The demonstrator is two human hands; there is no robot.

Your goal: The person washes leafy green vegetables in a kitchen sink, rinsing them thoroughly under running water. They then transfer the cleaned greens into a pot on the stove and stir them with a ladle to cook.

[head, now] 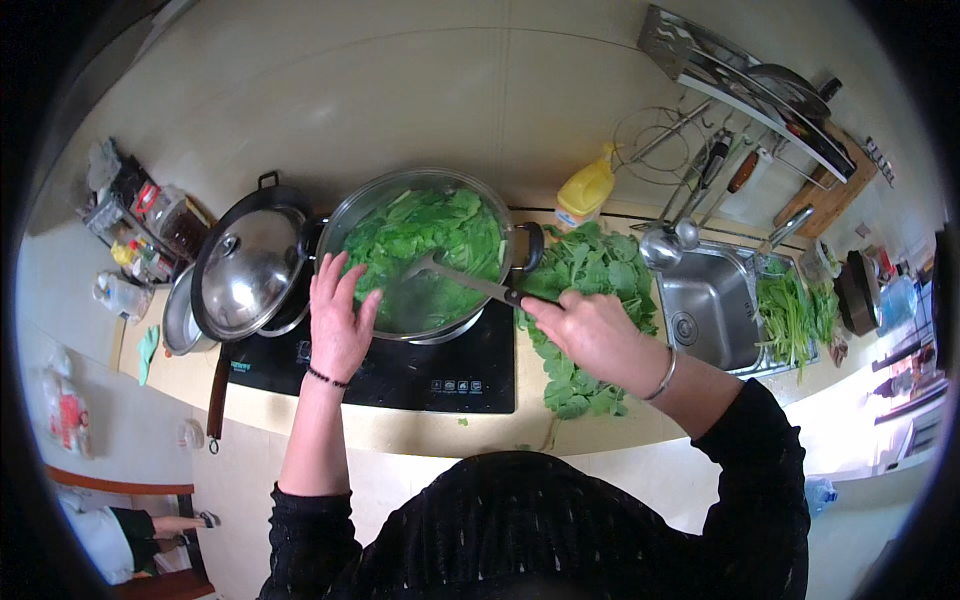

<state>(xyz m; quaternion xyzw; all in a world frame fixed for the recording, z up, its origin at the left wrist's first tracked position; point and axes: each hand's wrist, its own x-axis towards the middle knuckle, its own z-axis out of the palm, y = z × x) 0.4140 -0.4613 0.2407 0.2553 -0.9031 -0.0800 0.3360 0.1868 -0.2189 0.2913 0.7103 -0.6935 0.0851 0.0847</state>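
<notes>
My right hand (592, 330) grips the black handle of a metal spatula (476, 282). Its blade dips among green leafy vegetables (427, 225) in a large steel pot (412, 178), and dark liquid shows at the near side. Fingers apart and holding nothing, my left hand (341, 319) is raised at the pot's near left rim; whether it touches the rim I cannot tell. The pot stands on a black glass cooktop (420, 375). Below my right forearm and beside the pot, a heap of raw leafy greens (592, 270) lies on the counter.
A lidded wok (255, 262) sits left of the pot, its handle jutting past the counter edge. To the right are a yellow bottle (585, 191), hanging ladles (661, 247), a steel sink (705, 300) and more greens (787, 307). Another person (112, 536) is at the lower left.
</notes>
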